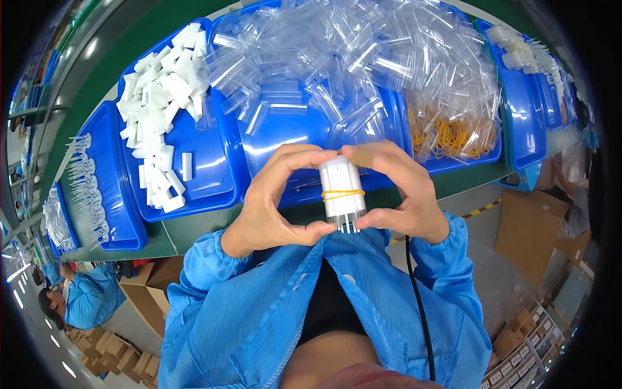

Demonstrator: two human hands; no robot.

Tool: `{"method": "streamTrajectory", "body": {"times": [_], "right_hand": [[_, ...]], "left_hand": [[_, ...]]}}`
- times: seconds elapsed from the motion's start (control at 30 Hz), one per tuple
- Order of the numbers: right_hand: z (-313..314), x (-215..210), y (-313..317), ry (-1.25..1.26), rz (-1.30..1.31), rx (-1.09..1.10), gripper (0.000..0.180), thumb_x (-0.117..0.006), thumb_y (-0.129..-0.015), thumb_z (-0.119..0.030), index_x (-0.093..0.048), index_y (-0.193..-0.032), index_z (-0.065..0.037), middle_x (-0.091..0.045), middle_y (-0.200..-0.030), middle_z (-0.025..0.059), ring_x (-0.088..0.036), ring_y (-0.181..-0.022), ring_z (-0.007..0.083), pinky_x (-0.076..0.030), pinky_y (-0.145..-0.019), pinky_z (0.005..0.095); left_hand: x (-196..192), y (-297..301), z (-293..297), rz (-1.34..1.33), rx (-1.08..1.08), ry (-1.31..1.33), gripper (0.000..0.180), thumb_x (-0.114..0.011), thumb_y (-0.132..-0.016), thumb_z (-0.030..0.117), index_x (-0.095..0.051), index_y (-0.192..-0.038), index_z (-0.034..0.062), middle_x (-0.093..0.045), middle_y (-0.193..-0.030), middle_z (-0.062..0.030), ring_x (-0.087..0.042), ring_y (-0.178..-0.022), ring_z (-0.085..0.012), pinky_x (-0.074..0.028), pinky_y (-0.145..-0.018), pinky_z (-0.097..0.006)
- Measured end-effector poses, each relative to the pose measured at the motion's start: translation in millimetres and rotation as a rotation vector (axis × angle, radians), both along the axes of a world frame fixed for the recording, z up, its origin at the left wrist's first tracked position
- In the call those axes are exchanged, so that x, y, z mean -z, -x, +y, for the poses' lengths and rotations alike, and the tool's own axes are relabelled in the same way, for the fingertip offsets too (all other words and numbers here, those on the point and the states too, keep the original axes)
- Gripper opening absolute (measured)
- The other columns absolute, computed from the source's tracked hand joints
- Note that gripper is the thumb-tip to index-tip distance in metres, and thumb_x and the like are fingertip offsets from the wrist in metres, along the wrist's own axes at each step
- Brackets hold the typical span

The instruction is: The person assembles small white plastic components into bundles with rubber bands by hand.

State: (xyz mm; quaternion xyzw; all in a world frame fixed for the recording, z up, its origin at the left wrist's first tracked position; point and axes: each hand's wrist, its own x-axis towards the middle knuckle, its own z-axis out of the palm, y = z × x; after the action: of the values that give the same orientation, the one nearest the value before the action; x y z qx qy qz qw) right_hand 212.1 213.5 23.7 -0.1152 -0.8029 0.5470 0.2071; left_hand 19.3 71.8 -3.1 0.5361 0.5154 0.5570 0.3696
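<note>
Bundle: a small white plastic block-shaped bundle of flat pieces, with a thin yellow rubber band around its middle and short white prongs at its lower end; it is held upright in the air, in front of the person's chest and just before the near edge of the big blue plastic tray
Left hand: the left hand is curved around the left side of the bundle, its forefinger touches the top and its thumb presses at the bottom, so it pinches the bundle
Right hand: the right hand does the same on the right side of the bundle, the forefinger, which has a tan plaster, on the top and the thumb near the prongs
Landmark: the big blue plastic tray on the green worktop, just behind the bundle, full of clear small plastic bags
Left of the tray: a second blue tray with loose white plastic pieces
Right of the tray: a heap of yellow rubber bands under the clear bags
Step in hand: I judge that the banding is done and the pieces are being squared up between both hands
Next move: it seems to call for one hand to keep the pinch firm, so the pieces do not slide, while the other is free to reach into the tray
</note>
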Motion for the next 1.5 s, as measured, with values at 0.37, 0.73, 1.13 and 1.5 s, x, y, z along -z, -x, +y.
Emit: {"method": "streamTrajectory", "body": {"times": [0.37, 0.73, 1.13, 1.5], "right_hand": [[-0.6, -1.0, 6.0, -0.011, 0.012, -0.028, 0.074, -0.09, -0.065, -0.029, -0.061, -0.126, 0.001, -0.062, -0.128, 0.015, -0.061, -0.111, 0.0285, -0.051, -0.094, 0.0388], [-8.0, 17.8, 6.6, 0.255, 0.08, 0.119, 0.073, -0.086, -0.074, -0.031, -0.057, -0.133, 0.001, -0.062, -0.121, 0.0169, -0.063, -0.109, 0.027, -0.051, -0.095, 0.0373], [-1.9, 13.4, 14.2, -0.017, 0.178, 0.11, 0.066, -0.088, -0.068, -0.024, -0.061, -0.123, 0.002, -0.065, -0.113, 0.0167, -0.065, -0.098, 0.0263, -0.053, -0.084, 0.0334], [-28.7, 10.9, 10.5, 0.599, -0.097, 0.092, 0.082, -0.081, -0.08, -0.018, -0.035, -0.146, -0.001, -0.069, -0.103, 0.0118, -0.067, -0.091, 0.0196, -0.052, -0.087, 0.0331]], "left_hand": [[-0.4, 4.9, -3.3, -0.032, 0.014, 0.001, 0.077, -0.093, -0.063, 0.021, -0.055, -0.126, 0.0009, -0.059, -0.125, -0.0147, -0.057, -0.12, -0.0269, -0.044, -0.104, -0.04], [-4.8, -7.3, -1.1, -0.63, -0.033, 0.187, 0.083, -0.09, -0.07, 0.017, -0.043, -0.137, -0.0005, -0.051, -0.134, -0.0135, -0.051, -0.127, -0.0238, -0.041, -0.107, -0.039], [-22.4, -16.4, 0.5, -0.706, -0.08, 0.295, 0.055, -0.078, -0.085, 0.025, -0.055, -0.127, -0.0016, -0.062, -0.121, -0.013, -0.059, -0.114, -0.0211, -0.046, -0.101, -0.036], [-17.9, -12.4, -8.1, 0.19, -0.177, 0.068, 0.074, -0.088, -0.068, 0.006, -0.055, -0.134, 0.0065, -0.054, -0.131, -0.0139, -0.058, -0.113, -0.0256, -0.053, -0.093, -0.036]]}}
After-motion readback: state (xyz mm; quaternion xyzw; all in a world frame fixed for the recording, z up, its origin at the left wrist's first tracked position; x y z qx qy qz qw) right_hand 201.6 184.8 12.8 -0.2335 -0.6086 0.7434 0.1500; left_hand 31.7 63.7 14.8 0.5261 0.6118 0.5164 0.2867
